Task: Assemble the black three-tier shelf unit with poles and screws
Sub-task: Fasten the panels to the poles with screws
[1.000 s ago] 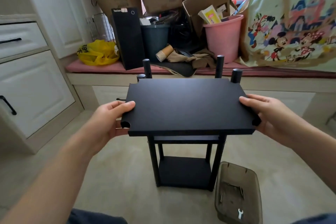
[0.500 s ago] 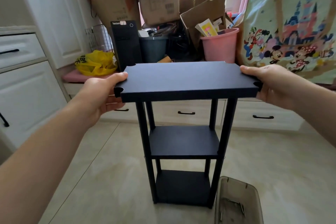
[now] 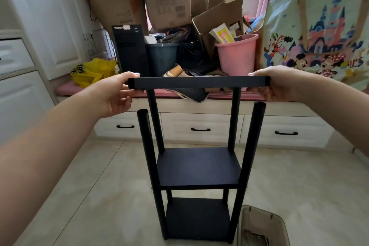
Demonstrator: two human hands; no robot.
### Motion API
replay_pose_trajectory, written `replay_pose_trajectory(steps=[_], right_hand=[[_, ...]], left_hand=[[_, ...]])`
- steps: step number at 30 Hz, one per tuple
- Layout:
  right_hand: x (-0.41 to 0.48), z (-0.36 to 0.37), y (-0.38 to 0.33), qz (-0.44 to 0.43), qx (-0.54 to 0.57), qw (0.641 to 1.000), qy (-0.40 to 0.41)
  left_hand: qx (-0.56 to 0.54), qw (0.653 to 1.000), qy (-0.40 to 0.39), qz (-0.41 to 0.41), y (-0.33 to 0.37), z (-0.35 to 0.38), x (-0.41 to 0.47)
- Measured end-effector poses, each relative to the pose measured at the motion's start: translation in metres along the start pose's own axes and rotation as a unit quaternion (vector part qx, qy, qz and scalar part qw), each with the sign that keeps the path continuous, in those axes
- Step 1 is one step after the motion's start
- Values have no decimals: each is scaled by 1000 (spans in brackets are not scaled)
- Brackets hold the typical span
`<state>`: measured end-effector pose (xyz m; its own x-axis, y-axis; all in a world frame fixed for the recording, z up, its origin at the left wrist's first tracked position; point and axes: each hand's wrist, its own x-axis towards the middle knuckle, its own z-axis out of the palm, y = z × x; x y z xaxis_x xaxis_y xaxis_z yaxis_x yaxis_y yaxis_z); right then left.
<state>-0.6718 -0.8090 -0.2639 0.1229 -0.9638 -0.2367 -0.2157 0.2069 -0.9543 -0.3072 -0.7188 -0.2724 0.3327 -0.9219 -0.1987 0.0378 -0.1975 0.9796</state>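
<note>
On the tiled floor [image 3: 95, 195], seen from the head camera, the half-built black shelf unit [image 3: 160, 205] stands upright, with a bottom tier [image 3: 197, 217], a middle tier [image 3: 197, 166] and four poles rising from the corners. The two near poles [image 3: 144, 136] [image 3: 254, 136] end in bare tops. The two far poles [image 3: 155, 120] [image 3: 234, 118] run up behind the top board [image 3: 199, 82]; whether they meet it cannot be told.

The matte black top board is held level and edge-on, above the near pole tops. Half a second ago its upper face showed and it covered those tops; now it is higher and they stand exposed.

The left hand [image 3: 113, 96] grips the board's left end, thumb [image 3: 131, 75] on top and fingers [image 3: 121, 106] curled beneath. The right hand [image 3: 281, 84] clasps the right end the same way.

A translucent container [image 3: 279, 225] sits near the unit's right foot.
</note>
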Motion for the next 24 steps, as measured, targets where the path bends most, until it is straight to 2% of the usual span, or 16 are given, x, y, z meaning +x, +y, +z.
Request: replay_pose_trajectory(steps=[4,11,24], right_hand=[[12,-3,8,11,3,1000,-14],[24,5,27,1,-36,999,36],[31,6,38,-21,-19,999,44]], left_hand=[[13,1000,-2,-17,-7,2,13],[19,1000,8,-9,-23,4,23],[3,1000,-6,-2,-45,12,27]])
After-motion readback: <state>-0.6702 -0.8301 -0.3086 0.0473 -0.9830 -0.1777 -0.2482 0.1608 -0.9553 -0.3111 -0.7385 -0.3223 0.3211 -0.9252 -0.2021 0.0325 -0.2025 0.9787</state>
